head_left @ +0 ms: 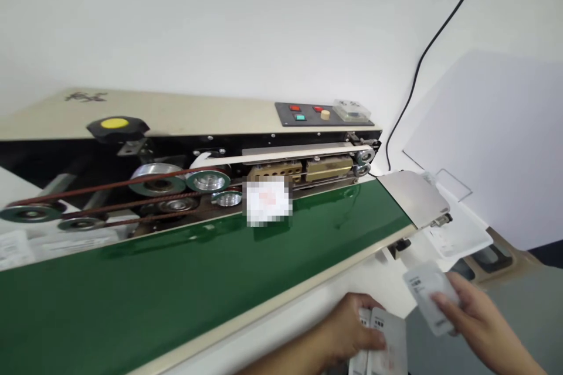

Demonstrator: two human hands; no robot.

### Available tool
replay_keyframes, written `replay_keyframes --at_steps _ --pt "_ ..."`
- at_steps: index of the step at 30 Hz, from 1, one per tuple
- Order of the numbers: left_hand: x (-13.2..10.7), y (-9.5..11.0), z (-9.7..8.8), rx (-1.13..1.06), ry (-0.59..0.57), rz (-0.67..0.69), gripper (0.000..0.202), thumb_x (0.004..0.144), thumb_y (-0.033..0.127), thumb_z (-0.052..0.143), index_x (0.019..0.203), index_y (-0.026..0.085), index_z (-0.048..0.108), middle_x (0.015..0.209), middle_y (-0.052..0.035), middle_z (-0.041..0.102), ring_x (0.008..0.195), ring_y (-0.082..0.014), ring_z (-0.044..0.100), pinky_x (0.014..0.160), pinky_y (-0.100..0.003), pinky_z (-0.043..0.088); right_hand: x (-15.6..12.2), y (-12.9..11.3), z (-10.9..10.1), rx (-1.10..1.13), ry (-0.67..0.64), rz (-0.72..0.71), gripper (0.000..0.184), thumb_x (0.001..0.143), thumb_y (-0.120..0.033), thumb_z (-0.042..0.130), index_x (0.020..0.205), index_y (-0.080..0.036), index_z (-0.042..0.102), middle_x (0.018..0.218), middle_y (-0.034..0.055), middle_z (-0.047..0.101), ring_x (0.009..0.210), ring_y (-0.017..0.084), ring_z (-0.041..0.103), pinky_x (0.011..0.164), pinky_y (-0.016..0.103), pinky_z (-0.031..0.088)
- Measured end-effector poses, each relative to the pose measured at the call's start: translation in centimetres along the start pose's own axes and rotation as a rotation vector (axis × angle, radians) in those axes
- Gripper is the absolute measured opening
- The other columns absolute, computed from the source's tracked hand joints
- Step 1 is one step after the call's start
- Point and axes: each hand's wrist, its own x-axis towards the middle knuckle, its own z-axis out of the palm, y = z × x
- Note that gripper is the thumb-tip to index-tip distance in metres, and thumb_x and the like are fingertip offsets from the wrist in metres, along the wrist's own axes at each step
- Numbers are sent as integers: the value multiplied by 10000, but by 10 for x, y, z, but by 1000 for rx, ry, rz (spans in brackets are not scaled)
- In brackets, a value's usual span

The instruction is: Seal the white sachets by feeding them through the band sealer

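Observation:
My left hand (352,328) is at the bottom of the view, closed around a small stack of white printed pouches (387,340). My right hand (475,316) is just to its right, its fingers pinching one white pouch (428,296) that it holds tilted above the table edge. Both hands are in front of the near right end of a band sealing machine (185,123) with a green conveyor belt (197,269). On the belt, under the sealing rollers, rides a white pouch (268,202), blurred out.
A metal feed plate (413,196) sticks out at the belt's right end, with white pouches (457,231) lying beside it. The machine's control panel (321,112) has red and green buttons. A black cable (422,53) runs up the white wall. More pouches (17,246) lie at the far left.

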Motion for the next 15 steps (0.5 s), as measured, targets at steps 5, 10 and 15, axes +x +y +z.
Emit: replay_keyframes --at_steps 5,10,15 --pt "0 1 3 69 18 -4 481 366 77 739 831 131 628 612 49 604 594 -124 538 583 -258 407 34 -44 -39 211 99 -23 480 713 -524 635 1062 -211 534 572 -19 537 411 119 433 351 229 359" --pt "2 -10 1 2 63 22 564 359 57 762 891 134 590 636 41 627 618 -131 561 606 -263 433 109 -89 -26 489 21 -119 273 691 -295 678 906 -163 576 576 -47 500 375 37 330 358 185 348" --pt "8 -12 -7 152 71 47 648 325 94 816 942 135 623 709 16 649 705 -156 578 674 -277 425 149 -111 -6 583 -1 49 84 720 -75 602 739 -136 548 502 -43 483 363 27 370 381 150 432"
